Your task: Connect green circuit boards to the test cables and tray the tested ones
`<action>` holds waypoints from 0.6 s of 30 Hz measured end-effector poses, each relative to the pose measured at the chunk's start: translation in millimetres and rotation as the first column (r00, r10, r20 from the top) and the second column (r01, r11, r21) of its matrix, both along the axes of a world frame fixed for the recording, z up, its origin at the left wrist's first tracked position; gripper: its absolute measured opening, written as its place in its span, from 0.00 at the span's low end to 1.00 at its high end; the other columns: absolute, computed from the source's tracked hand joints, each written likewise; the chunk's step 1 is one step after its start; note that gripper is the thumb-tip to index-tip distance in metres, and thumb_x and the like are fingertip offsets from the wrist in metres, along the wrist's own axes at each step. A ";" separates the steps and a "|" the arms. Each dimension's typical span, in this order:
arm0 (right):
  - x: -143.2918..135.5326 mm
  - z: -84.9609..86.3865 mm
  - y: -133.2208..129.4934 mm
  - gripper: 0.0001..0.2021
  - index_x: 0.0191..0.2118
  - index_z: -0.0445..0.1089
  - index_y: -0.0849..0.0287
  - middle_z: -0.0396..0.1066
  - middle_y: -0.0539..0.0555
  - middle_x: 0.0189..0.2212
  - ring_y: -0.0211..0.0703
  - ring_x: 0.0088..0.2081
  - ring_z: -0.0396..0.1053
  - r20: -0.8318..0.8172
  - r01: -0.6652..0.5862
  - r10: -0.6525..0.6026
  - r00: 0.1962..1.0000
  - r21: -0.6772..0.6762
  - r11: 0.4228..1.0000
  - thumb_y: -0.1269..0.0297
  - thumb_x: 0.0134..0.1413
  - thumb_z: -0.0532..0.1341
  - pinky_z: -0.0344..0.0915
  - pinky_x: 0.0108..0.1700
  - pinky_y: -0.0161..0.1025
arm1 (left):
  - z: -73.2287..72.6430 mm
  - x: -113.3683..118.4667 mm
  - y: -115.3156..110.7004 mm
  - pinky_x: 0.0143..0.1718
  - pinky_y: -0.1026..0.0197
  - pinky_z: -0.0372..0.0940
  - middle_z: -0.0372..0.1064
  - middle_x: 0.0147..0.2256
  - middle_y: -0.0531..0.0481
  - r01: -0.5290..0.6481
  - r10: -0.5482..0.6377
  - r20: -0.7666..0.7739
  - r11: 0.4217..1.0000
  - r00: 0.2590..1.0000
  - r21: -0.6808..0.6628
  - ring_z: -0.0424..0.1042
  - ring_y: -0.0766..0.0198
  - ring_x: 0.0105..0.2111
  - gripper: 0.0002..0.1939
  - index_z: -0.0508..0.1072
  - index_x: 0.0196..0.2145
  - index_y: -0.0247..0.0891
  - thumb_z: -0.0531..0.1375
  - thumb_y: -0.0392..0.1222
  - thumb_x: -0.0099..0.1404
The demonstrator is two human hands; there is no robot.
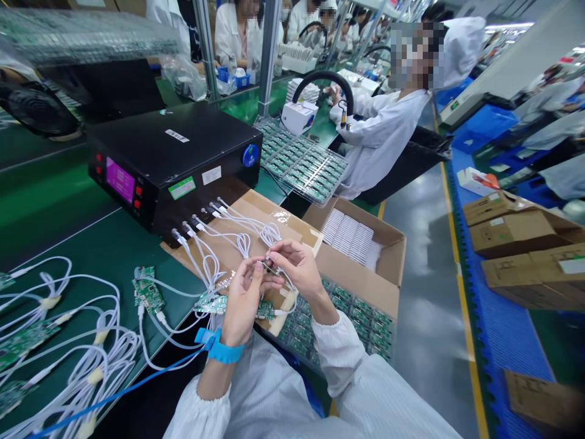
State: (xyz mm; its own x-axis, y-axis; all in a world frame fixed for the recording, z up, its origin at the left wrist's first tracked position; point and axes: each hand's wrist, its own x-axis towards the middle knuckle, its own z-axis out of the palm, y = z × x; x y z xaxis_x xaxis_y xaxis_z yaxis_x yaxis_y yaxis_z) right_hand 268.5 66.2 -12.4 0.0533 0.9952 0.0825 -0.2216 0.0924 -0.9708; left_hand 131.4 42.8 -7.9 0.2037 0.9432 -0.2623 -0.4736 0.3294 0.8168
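A small green circuit board (270, 268) sits between my two hands above the cardboard sheet. My left hand (247, 299), wearing a blue wrist strap (222, 349), is closed on it with thumb and fingers. My right hand (299, 268) pinches at the board's upper end; what lies between those fingertips is too small to make out. Below the hands, partly hidden by the left one, is a longer green board (214, 303) with a white cable plugged in at its right end. White cables (208, 259) run from a black tester (183, 152) with a lit purple screen.
Another wired board (148, 289) and bundled white cables (105, 360) cover the bench's left side. Trays of boards (304, 161) stand beyond the tester; another board tray (356, 317) is under my right forearm. An open carton (388, 244) holds white pieces. A co-worker (388, 134) sits beyond.
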 end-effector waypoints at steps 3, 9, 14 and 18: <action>1.1 -1.1 1.5 0.15 0.38 0.73 0.57 0.78 0.50 0.31 0.37 0.31 0.77 0.000 -0.031 0.031 1.000 -0.002 1.000 0.54 0.53 0.73 0.76 0.37 0.35 | -0.5 -0.5 0.8 0.36 0.64 0.77 0.76 0.44 0.47 -0.002 0.002 0.002 1.000 1.000 0.004 0.81 0.65 0.35 0.22 0.72 0.47 0.37 0.69 0.55 0.64; 0.0 0.8 1.2 0.16 0.36 0.73 0.57 0.77 0.50 0.29 0.37 0.30 0.76 -0.002 0.003 -0.003 1.000 -0.023 1.000 0.53 0.50 0.74 0.75 0.33 0.35 | 3.3 -1.1 1.7 0.36 0.62 0.76 0.76 0.43 0.46 0.021 -0.021 -0.007 1.000 1.000 -0.004 0.80 0.64 0.34 0.23 0.72 0.46 0.36 0.69 0.56 0.63; -1.6 1.9 -2.7 0.16 0.35 0.73 0.57 0.77 0.50 0.30 0.37 0.29 0.75 -0.009 0.031 -0.031 0.999 -0.014 0.999 0.51 0.49 0.75 0.76 0.34 0.36 | 2.3 -1.3 1.9 0.35 0.62 0.76 0.76 0.42 0.46 0.019 -0.019 -0.022 1.000 1.000 -0.017 0.79 0.64 0.32 0.24 0.72 0.44 0.37 0.70 0.58 0.61; -1.2 1.0 -4.5 0.16 0.35 0.74 0.57 0.76 0.50 0.30 0.37 0.30 0.75 -0.005 0.023 -0.023 1.000 -0.010 1.000 0.51 0.50 0.74 0.77 0.36 0.37 | -0.9 -2.0 3.3 0.33 0.62 0.75 0.76 0.40 0.47 0.020 -0.020 -0.042 1.000 0.999 -0.006 0.78 0.66 0.30 0.24 0.72 0.43 0.37 0.70 0.59 0.61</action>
